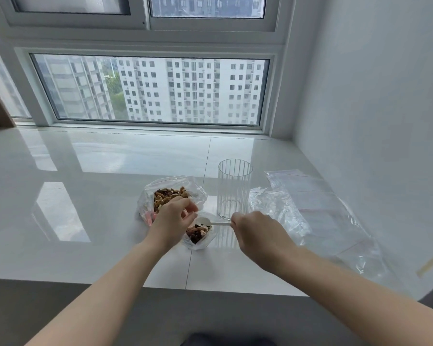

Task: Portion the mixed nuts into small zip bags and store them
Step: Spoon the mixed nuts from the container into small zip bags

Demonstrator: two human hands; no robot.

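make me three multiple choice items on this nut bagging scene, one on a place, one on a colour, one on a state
1. Where does the ribbed glass stand?
A. right of the big nut bag
B. on the window ledge
C. inside a bag

2. What colour is the spoon?
A. red
B. white
C. black

3. What state is the small bag in?
A. sealed and empty
B. open, with nuts inside
C. lying flat, folded

Answers: 1 A, the glass rises beside the big bag, to its right. 2 B, the right hand holds a white spoon. 3 B, the left hand holds its mouth open and nuts show inside.
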